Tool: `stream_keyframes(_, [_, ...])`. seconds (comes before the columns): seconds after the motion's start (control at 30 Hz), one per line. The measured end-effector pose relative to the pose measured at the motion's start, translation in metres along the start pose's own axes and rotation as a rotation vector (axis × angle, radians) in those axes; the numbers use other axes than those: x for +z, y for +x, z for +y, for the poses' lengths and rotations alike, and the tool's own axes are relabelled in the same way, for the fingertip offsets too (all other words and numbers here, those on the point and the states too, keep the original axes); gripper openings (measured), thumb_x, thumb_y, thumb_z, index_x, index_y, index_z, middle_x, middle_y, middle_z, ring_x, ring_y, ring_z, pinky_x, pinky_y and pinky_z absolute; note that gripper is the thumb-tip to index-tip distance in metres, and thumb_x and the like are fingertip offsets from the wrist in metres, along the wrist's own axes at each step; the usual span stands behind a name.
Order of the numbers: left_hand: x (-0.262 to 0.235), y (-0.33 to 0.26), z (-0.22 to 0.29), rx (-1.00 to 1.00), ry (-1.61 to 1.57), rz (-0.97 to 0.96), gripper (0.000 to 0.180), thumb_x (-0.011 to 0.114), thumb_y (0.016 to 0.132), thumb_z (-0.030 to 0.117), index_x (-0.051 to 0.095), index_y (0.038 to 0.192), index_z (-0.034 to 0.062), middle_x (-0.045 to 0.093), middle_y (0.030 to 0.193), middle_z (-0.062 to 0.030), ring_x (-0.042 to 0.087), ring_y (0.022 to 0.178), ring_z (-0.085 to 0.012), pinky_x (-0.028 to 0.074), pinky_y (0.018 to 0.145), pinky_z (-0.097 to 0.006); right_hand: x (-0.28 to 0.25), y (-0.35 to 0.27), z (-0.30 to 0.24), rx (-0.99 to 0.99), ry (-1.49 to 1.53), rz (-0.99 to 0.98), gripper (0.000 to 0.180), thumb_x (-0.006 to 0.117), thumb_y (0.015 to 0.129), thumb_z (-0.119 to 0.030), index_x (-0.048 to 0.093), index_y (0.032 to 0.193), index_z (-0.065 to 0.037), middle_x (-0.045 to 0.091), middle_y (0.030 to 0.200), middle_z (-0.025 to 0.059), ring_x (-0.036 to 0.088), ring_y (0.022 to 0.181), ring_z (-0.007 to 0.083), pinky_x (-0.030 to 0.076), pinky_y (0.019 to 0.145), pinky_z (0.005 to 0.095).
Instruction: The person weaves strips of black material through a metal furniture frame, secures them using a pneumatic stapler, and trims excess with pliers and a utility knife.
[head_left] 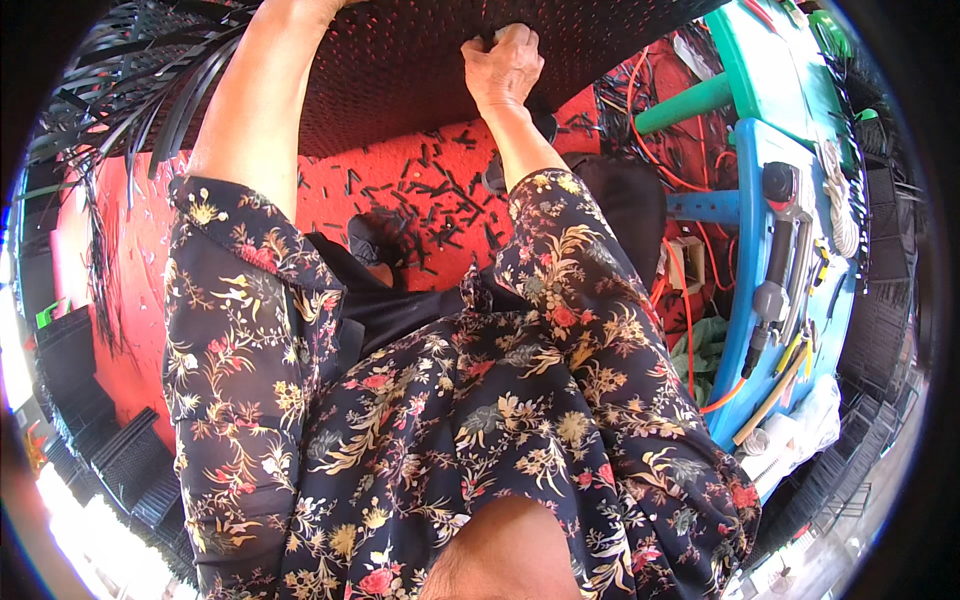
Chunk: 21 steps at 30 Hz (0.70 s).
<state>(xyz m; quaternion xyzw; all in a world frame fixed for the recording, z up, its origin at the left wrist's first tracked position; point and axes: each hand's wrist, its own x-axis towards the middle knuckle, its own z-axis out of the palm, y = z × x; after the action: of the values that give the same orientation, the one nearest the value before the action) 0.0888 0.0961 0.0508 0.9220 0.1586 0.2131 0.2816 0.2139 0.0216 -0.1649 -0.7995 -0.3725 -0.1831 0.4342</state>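
A large dark woven panel (400, 60) with loose black strips (150, 90) fanning off its left side fills the top of the view. My right hand (505, 65) presses against the panel's surface, fingers curled shut around a small pale object (497, 36) that is mostly hidden. My left forearm (255, 100) reaches up along the panel's left part. The left hand itself passes out of the frame at the top edge. My lap in a dark floral dress (480, 420) takes up the lower middle.
A red mat (400, 190) strewn with short black strip offcuts lies under the panel. At right, a blue bench (745, 300) carries a grey hand tool (780, 250), a rope coil (840, 200) and an orange cable (690, 330). Black woven baskets (120, 450) are stacked lower left.
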Motion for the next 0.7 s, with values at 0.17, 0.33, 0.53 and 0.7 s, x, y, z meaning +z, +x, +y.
stream_keyframes(0.17, [0.0, 0.008, -0.012, 0.036, 0.016, -0.014, 0.029, 0.061, 0.08, 0.012, 0.065, 0.106, -0.002, 0.067, 0.081, -0.0099, 0.06, 0.074, -0.0141, 0.048, 0.073, -0.028, -0.028, -0.011, 0.052, -0.002, -0.042, -0.268, 0.031, 0.07, 0.075, -0.028, 0.058, 0.095, -0.008, 0.061, 0.097, 0.0144, 0.06, 0.091, 0.035, 0.049, 0.077, 0.0445])
stream_keyframes(0.33, [0.004, -0.001, -0.01, 0.052, -0.046, 0.014, 0.03, 0.062, 0.08, 0.013, 0.065, 0.106, -0.0012, 0.069, 0.092, -0.015, 0.065, 0.084, -0.0189, 0.049, 0.079, -0.03, -0.074, -0.005, 0.062, 0.053, -0.041, -0.366, 0.023, 0.066, 0.077, -0.02, 0.06, 0.095, -0.006, 0.063, 0.094, 0.0152, 0.063, 0.086, 0.0341, 0.051, 0.075, 0.0421])
stream_keyframes(0.53, [0.012, -0.007, -0.004, -0.086, -0.044, 0.002, 0.033, 0.06, 0.08, 0.019, 0.065, 0.109, 0.0032, 0.069, 0.095, -0.0159, 0.067, 0.089, -0.024, 0.049, 0.081, -0.032, -0.169, 0.052, -0.01, -0.339, 0.335, -0.238, 0.013, 0.067, 0.078, -0.008, 0.062, 0.089, -0.004, 0.062, 0.08, 0.0111, 0.063, 0.07, 0.024, 0.05, 0.066, 0.0328])
stream_keyframes(0.7, [0.011, -0.02, 0.004, 0.015, 0.022, 0.024, 0.032, 0.06, 0.082, 0.022, 0.065, 0.108, 0.0046, 0.067, 0.099, -0.0166, 0.064, 0.092, -0.032, 0.049, 0.083, -0.035, -0.217, 0.114, -0.067, -0.682, 0.212, -0.177, 0.012, 0.06, 0.086, -0.009, 0.063, 0.093, 0.0, 0.063, 0.085, 0.01, 0.061, 0.077, 0.0177, 0.048, 0.073, 0.0281])
